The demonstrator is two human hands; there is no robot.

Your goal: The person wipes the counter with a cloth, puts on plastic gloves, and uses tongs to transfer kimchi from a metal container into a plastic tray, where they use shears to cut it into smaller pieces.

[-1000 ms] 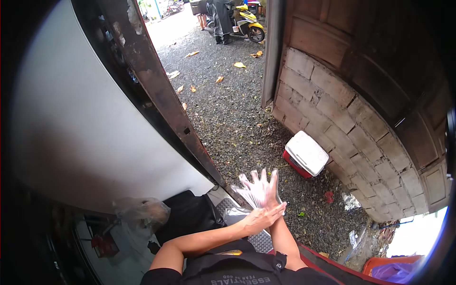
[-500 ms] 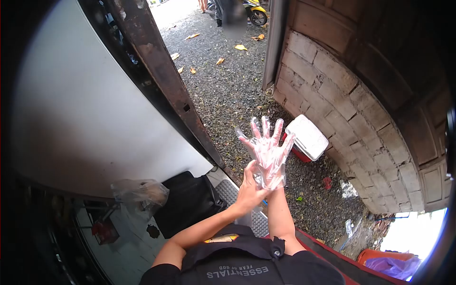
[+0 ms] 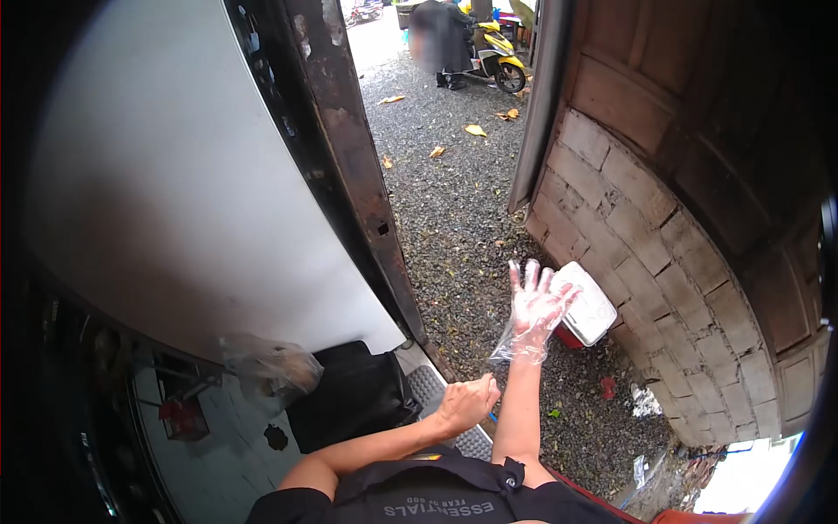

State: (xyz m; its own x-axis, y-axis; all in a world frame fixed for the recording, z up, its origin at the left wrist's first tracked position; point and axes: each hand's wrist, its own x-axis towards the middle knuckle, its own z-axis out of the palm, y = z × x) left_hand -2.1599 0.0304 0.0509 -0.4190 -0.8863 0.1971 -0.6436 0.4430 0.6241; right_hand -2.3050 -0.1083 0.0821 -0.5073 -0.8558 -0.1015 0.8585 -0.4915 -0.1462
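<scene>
A clear plastic glove (image 3: pixel 517 342) covers my right hand (image 3: pixel 536 310), which is raised with its fingers spread and holds nothing. The glove's loose cuff flares around the wrist. My left hand (image 3: pixel 470 404) is bare and curled closed, just below and to the left of the cuff, with a small gap between them. No object shows in its fingers. Beyond my right hand, and partly behind it from this angle, a red cooler with a white lid (image 3: pixel 590 306) stands on the gravel.
A black bag or cover (image 3: pixel 349 397) and a crumpled clear plastic bag (image 3: pixel 275 374) lie at left beside a white panel (image 3: pixel 218 218). A rusty metal post (image 3: pixel 353 148) and a block wall (image 3: pixel 646 236) flank the gravel. A person (image 3: pixel 441 39) bends by a yellow motorbike (image 3: pixel 499 57).
My left hand has let go of the glove's cuff and moved down, its fingers now curled. My right hand has moved right and down in the view. The camera has tilted up, showing more of the person.
</scene>
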